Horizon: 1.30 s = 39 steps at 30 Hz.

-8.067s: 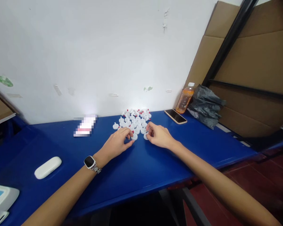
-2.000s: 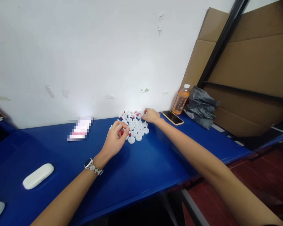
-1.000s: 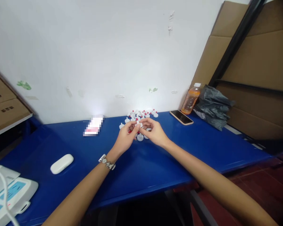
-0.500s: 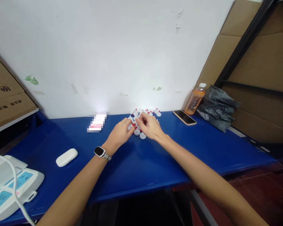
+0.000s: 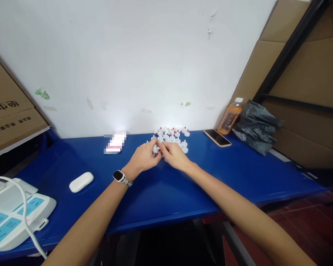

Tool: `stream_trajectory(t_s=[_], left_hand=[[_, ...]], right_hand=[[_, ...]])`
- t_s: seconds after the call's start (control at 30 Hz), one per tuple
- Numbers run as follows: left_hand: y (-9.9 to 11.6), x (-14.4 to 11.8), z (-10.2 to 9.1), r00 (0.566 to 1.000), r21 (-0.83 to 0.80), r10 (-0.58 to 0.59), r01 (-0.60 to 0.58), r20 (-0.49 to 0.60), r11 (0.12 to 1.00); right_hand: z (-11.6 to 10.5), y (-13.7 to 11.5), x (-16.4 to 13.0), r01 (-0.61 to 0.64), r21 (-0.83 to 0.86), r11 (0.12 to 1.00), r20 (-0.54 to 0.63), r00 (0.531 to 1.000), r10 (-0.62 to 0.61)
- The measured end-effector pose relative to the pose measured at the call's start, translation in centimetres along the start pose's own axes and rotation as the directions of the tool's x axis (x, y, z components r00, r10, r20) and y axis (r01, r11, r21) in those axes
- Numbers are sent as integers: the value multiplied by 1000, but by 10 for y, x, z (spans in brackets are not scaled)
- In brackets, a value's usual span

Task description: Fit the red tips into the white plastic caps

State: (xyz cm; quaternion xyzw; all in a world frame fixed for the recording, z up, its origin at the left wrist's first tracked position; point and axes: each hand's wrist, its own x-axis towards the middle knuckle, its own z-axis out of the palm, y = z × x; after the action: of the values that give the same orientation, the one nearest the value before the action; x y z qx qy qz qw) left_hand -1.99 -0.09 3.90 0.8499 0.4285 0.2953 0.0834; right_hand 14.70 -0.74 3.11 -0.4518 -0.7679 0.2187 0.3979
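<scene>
My left hand (image 5: 143, 156) is closed around a white plastic nozzle cap (image 5: 155, 149), its round base turned toward the left fingers. My right hand (image 5: 175, 156) meets it from the other side, thumb and fingers pinched at the spout end, where a bit of red shows. Whether it grips a small red tip there is mostly hidden by the fingers. Just behind both hands lies a loose pile of white nozzle caps (image 5: 165, 136); several at the back carry red tips (image 5: 185, 128), while others have bare spouts.
Right of the pile are a phone (image 5: 217, 137), an orange drink bottle (image 5: 229, 117) and a dark plastic bag (image 5: 255, 125). A white oval case (image 5: 81, 182) and a power strip (image 5: 19, 216) with a cable stand left. The white wall (image 5: 161, 66) borders the blue table (image 5: 166, 195).
My hands have come together over the front of the pile, and the right fingers now pinch the spout end of the cap in the left. The view has shifted slightly.
</scene>
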Motion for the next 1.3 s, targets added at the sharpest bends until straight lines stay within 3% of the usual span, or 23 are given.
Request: stream_trajectory(t_s=[0.07,0.17,0.27,0.33,0.43,0.53,0.73,0.83,0.93,1.0,1.1,1.13,1.2,1.3], left_hand=[[1,-1,-3,997,-115,74,-74,-12,991],[3,-2,-4,994,-227,90,-100,-55,969],[6,0,-1,993,-329,19,-58,-119,943],[9,4,5,987,-492,-68,-15,-149,870],[15,10,12,977,-769,-189,49,-95,638],[20,15,11,967,-874,-257,125,1,469],[26,14,-6,944,-920,-282,254,169,300],[27,14,-8,943,-906,-291,258,161,337],[19,15,-10,962,-848,-273,155,13,507],[7,16,-17,964,-794,-234,44,-125,606],[-20,16,-36,901,-785,-288,-87,-325,614],[-29,15,-41,894,-778,-302,-76,-330,624],[-44,13,-47,912,-725,-305,12,-274,689],[-55,8,-41,971,-489,-206,124,-118,864]], right_hand=[[5,4,3,-43,221,974,-15,999,47],[10,5,6,-156,502,851,54,987,149],[10,-1,7,-133,565,814,17,989,150],[7,-6,6,-17,455,890,-117,990,79],[1,-12,4,78,190,979,-243,969,-30],[-4,-13,3,94,-12,995,-235,967,-94],[-12,-15,4,147,-336,930,-179,960,-216],[-9,-18,5,144,-289,946,-194,959,-206],[-4,-20,8,103,52,993,-204,975,-90],[-6,-18,11,3,366,931,-137,989,50],[-17,-10,16,-152,619,771,-29,976,215],[-20,-6,16,-172,617,768,-25,971,238],[-22,0,18,-162,476,865,-68,973,220],[-15,5,20,-115,9,993,-107,988,115]])
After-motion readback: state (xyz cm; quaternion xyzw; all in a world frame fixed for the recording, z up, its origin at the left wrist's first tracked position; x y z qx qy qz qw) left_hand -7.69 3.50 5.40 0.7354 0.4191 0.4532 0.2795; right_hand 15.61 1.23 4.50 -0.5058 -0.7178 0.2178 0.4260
